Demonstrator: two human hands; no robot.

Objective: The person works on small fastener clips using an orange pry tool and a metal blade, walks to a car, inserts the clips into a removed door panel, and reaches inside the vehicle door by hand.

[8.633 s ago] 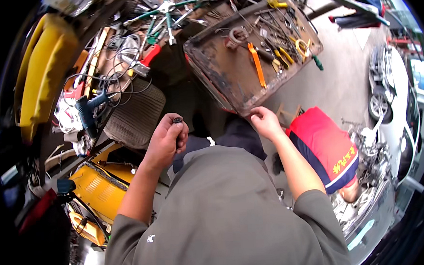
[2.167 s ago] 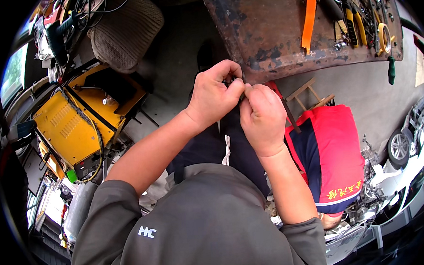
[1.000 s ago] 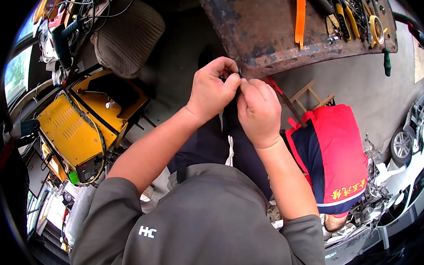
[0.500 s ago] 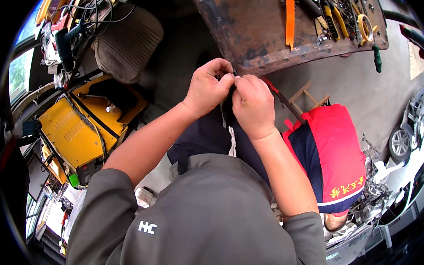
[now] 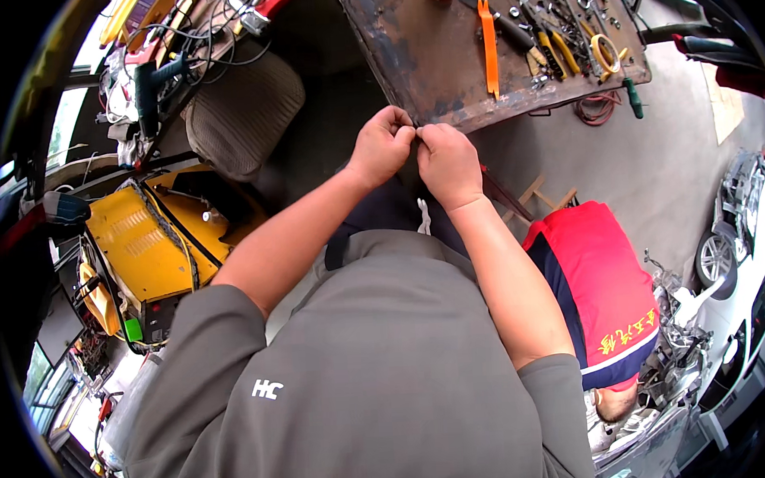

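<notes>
My left hand [image 5: 383,147]: finger and thumb pinching a small dark part [image 5: 417,125].
My right hand [image 5: 449,165]: pinched closed on it too.
Small dark part: mostly hidden, near the rusty tray [image 5: 404,65]'s closest corner.
Orange pry tool [image 5: 489,52]: on the tray.
Tape roll [image 5: 596,52]: on the tray's right side.

Car repair workshop, worn metal tray [image 5: 421,59] of hand tools [image 5: 554,55], white car [image 5: 753,237] with exposed parts

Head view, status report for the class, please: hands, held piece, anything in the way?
Left hand, right hand: both pinching. Small dark piece between them, mostly hidden. Corner of metal tray close beyond.
</notes>
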